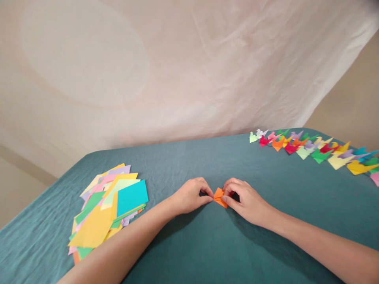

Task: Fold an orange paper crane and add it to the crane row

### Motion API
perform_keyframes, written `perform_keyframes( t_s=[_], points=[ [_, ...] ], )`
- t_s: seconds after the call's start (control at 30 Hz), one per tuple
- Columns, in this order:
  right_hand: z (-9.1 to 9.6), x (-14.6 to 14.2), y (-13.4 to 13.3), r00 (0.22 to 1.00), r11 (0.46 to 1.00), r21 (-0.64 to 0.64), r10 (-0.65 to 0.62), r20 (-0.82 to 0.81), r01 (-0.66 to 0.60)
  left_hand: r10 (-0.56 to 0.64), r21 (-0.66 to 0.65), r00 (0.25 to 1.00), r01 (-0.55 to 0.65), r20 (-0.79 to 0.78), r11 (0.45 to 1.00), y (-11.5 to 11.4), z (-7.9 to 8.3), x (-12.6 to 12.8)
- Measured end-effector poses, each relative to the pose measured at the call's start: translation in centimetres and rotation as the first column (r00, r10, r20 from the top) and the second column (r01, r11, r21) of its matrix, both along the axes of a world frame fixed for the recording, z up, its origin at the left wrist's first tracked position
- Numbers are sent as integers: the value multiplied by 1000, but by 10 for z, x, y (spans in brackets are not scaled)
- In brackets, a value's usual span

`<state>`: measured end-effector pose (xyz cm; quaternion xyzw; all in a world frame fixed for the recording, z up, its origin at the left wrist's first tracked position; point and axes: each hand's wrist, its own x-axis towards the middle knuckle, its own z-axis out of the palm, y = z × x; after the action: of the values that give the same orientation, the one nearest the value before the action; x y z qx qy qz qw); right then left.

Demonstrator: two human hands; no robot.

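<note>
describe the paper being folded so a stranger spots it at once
On the teal table, look at the near middle, where the left hand and right hand meet. Pinched between them is the orange paper, small and partly folded. Unlike the flat squares at left and the folded pieces at far right, it alone is held.

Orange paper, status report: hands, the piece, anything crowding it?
Left hand and right hand both pinch the orange paper, partly folded, on the teal cloth. Sheet pile to the left, row of folded pieces far right, both apart from it.
</note>
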<state>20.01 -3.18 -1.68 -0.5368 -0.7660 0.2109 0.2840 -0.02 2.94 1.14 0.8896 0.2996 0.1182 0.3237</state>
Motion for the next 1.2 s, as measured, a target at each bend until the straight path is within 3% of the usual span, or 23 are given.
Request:
perform_keyframes(
  t_s=[0.83, 1.2],
  points=[
    [-1, -2, 0, 1000, 1000, 22, -19, -1, 19, 67, 135, 997, -60, -48, 989, -7, -5, 6],
    [-2, -2, 1, 1000, 1000, 13, -25, 1, 25, 137, 91, 990, -135, -23, 987, -5, -10, 9]
  ],
)
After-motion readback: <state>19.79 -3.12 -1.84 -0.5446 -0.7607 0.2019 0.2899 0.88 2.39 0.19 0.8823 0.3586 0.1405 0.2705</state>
